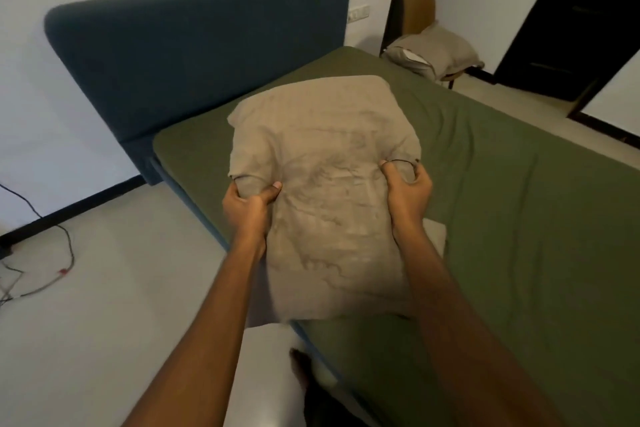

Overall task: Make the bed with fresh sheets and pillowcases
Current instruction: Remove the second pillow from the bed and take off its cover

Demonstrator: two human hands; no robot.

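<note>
Here, pillow (pixel 322 184) in left hand (pixel 247 206), right hand (pixel 408 187)

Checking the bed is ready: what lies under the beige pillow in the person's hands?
Under the pillow: the green sheet and a pale fabric corner by the right hand. The pillow covers the rest of it, so I cannot name it.
</note>
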